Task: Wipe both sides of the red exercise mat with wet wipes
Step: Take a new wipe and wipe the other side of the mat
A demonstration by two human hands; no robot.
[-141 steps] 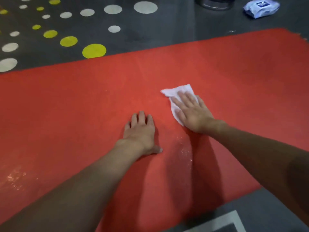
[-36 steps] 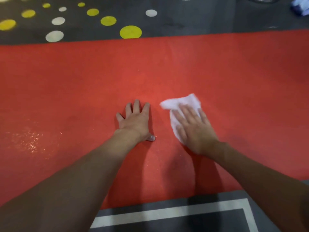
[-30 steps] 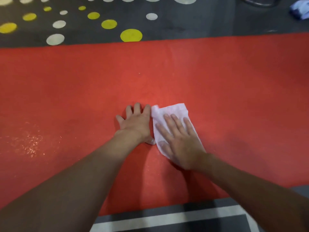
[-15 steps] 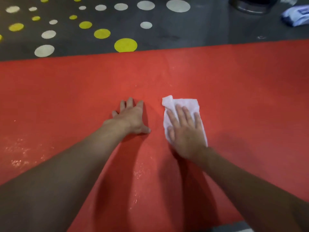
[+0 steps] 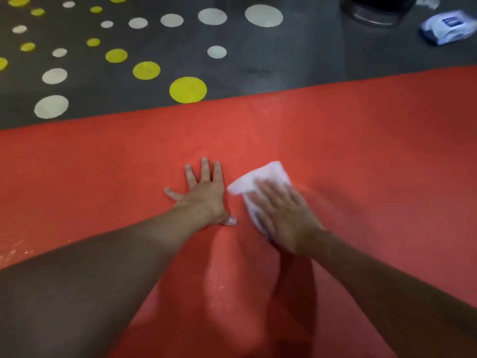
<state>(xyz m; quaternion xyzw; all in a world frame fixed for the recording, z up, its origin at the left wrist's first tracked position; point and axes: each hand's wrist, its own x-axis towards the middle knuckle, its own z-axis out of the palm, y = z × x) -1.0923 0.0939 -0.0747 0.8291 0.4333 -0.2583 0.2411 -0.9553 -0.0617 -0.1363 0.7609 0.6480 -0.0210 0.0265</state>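
The red exercise mat (image 5: 361, 140) lies flat on the dark floor and fills most of the view. My left hand (image 5: 204, 192) rests flat on it near the middle, fingers spread, holding nothing. Just to its right, my right hand (image 5: 284, 215) presses flat on a white wet wipe (image 5: 260, 177), whose far edge sticks out beyond the fingers. The right hand and wipe are motion-blurred. Wet sheen shows on the mat between my forearms and at the left edge.
A blue and white wet wipe pack (image 5: 447, 29) lies on the floor at the top right. Beside it stands a dark round container (image 5: 374, 11). The grey floor (image 5: 296, 55) beyond the mat carries yellow and white dots.
My right hand has slid the wipe to the right and slightly away from my left hand. The view has shifted nearer the mat's far edge. My left hand stays planted.
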